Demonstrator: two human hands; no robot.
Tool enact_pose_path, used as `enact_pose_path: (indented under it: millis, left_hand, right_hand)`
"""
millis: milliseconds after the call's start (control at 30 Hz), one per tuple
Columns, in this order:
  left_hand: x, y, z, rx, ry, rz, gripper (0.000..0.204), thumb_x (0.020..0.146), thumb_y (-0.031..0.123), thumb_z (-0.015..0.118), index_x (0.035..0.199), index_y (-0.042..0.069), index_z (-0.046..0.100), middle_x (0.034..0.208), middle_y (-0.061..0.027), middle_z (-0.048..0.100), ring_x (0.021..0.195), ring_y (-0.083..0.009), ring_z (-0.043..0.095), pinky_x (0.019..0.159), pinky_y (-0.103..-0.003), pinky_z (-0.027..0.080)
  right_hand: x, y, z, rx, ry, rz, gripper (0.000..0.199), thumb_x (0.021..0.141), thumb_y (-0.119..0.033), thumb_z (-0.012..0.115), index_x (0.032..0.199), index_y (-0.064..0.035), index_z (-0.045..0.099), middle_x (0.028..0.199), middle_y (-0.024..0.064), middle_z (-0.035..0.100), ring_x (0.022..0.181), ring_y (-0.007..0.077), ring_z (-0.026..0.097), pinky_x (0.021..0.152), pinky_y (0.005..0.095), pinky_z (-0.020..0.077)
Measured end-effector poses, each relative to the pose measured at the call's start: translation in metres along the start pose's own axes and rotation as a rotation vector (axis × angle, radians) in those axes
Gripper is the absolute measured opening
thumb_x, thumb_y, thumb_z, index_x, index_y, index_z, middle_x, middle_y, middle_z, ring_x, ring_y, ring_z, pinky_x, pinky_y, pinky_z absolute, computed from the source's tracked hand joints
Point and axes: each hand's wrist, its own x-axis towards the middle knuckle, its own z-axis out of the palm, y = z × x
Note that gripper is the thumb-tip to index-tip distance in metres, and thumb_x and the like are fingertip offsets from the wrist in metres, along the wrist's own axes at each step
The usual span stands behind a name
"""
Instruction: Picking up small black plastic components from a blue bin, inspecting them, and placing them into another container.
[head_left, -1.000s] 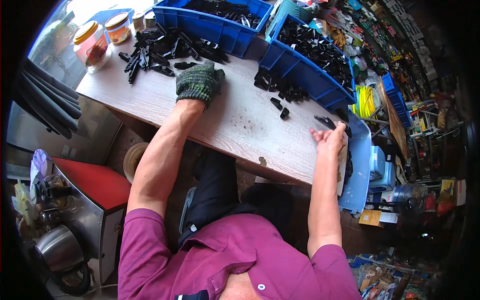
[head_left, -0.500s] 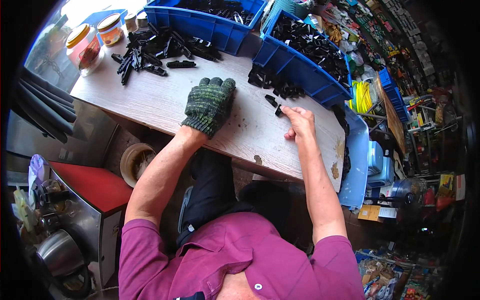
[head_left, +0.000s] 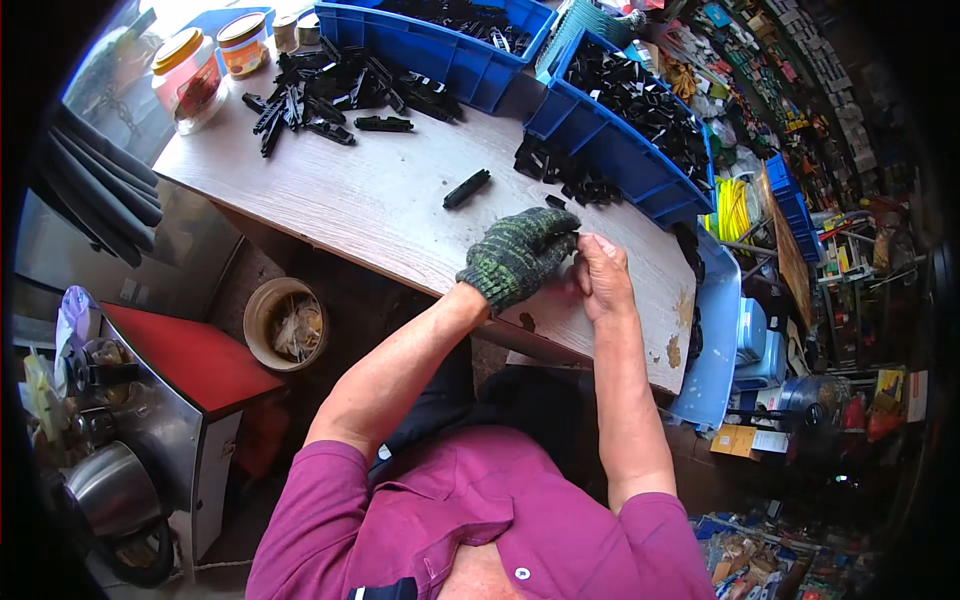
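Observation:
My left hand point(head_left: 522, 258), in a dark green knitted glove, is closed, and a small black plastic part point(head_left: 556, 202) pokes out beyond its fingertips. Right beside it, my bare right hand point(head_left: 604, 276) has its fingers pinched together against the glove's fingertips. What the right fingers hold, if anything, is hidden. A longer black plastic piece point(head_left: 467, 188) lies alone on the table just beyond the gloved hand. Close past both hands, a small heap of black parts point(head_left: 590, 190) rests against a blue bin.
Two blue bins point(head_left: 625, 150) of black parts stand along the table's far side. A pile of long black pieces point(head_left: 330, 95) sits far left beside lidded jars point(head_left: 188, 80). A bucket point(head_left: 286, 325) stands on the floor; a light-blue tub point(head_left: 712, 340) adjoins the table's right edge.
My left hand has moved right to meet my right hand, uncovering a long black piece on the table. The small part in my right fingers now shows at the glove's fingertips.

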Motion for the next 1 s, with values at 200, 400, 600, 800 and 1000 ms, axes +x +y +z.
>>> enact_pose_path:
  millis: [200,400,600,800,1000]
  left_hand:
    - [-0.001,0.004,-0.002,-0.366,-0.047,-0.169,0.029,0.094,0.027,0.064,0.11,0.002,0.066,0.104,-0.0171,0.07,0.095,-0.0294,0.069,0.082,-0.037,0.054]
    - [0.001,0.004,-0.004,-0.38,0.059,-0.371,0.023,0.097,0.023,0.061,0.111,0.004,0.063,0.091,-0.0067,0.07,0.074,-0.0111,0.065,0.057,-0.027,0.052]
    - [-0.003,-0.003,0.006,-0.33,0.108,-0.46,0.025,0.097,0.023,0.06,0.11,0.003,0.063,0.09,-0.0107,0.069,0.072,-0.016,0.066,0.061,-0.031,0.053]
    - [-0.008,0.015,-0.061,0.779,0.474,-0.06,0.033,0.087,0.029,0.067,0.111,0.007,0.065,0.106,-0.0149,0.067,0.101,-0.0381,0.061,0.084,-0.049,0.049]
    - [-0.004,-0.002,-0.071,0.865,0.052,-0.054,0.019,0.089,0.023,0.061,0.1,0.009,0.065,0.093,-0.0127,0.066,0.097,-0.0355,0.061,0.076,-0.051,0.05]
  right_hand:
    - [-0.008,0.005,0.006,-0.016,0.008,-0.021,0.026,0.099,-0.029,0.058,0.091,-0.0051,0.064,0.047,-0.002,0.045,0.035,0.0079,0.036,0.037,0.0271,0.0408]
    - [-0.019,-0.007,0.027,0.014,0.015,-0.007,0.028,0.096,-0.031,0.062,0.101,-0.0034,0.066,0.051,-0.0029,0.048,0.036,0.0064,0.036,0.038,0.0246,0.0378]
    - [-0.02,0.002,0.03,-0.132,0.041,-0.141,0.028,0.096,-0.032,0.063,0.094,-0.0039,0.066,0.05,-0.0067,0.042,0.038,0.0064,0.034,0.04,0.0236,0.0276]
    - [-0.029,0.0,0.036,-0.006,0.108,-0.094,0.03,0.099,-0.036,0.057,0.087,-0.0082,0.056,0.049,-0.0034,0.035,0.037,0.0088,0.034,0.037,0.0286,0.045]
    - [-0.027,-0.004,0.041,0.135,0.23,-0.08,0.03,0.099,-0.037,0.052,0.09,-0.0083,0.054,0.048,-0.002,0.029,0.037,0.0111,0.034,0.033,0.0338,0.0457]
